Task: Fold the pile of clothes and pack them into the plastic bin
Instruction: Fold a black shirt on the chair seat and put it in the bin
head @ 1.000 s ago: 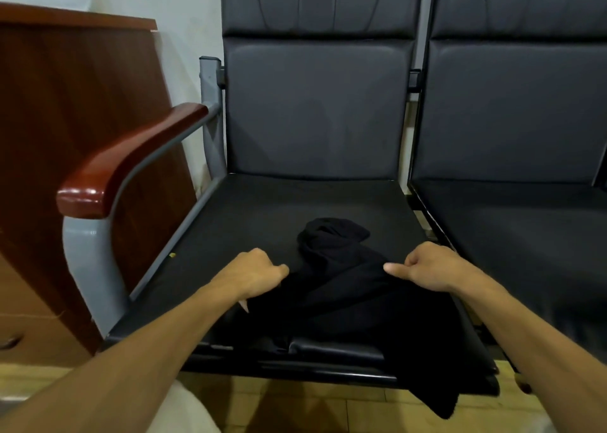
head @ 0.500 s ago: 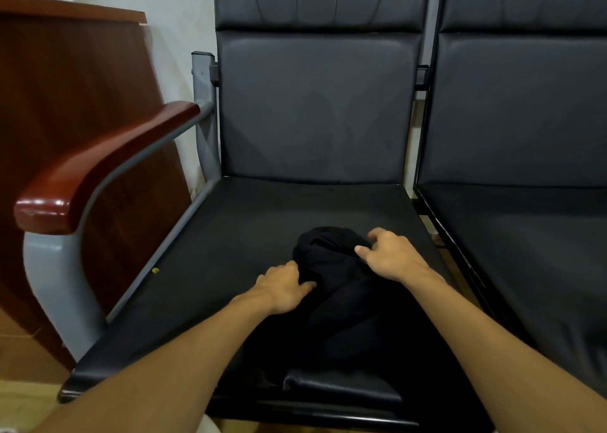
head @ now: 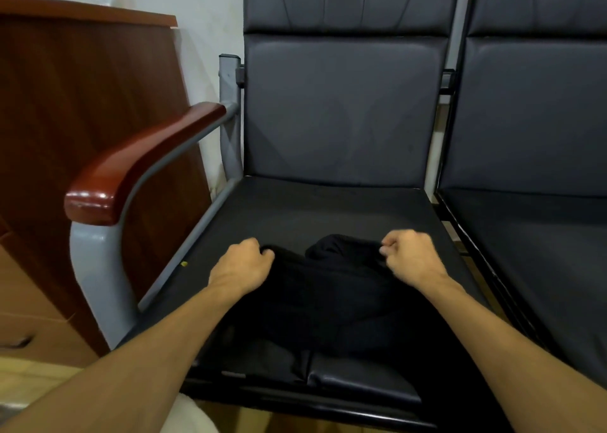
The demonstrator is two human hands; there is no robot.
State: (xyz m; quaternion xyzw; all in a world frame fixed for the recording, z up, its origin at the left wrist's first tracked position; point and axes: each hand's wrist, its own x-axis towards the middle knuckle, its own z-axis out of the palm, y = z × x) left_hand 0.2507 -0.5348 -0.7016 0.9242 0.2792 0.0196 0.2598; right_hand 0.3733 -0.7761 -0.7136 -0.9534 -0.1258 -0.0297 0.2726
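The black garment (head: 331,298) is pinched at its far edge by the left hand (head: 243,265) and right hand (head: 412,256); it should be pulled taut between them before folding.

Two hands (head: 241,265) (head: 412,255), two seats (head: 328,207) (head: 542,235), seemingly one black garment (head: 328,296).

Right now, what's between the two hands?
In the head view, a bunched hump of the black garment lies between the left hand and the right hand, each gripping its far edge.

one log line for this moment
left hand: grips black garment | right hand: grips black garment | black garment: bunched on chair seat
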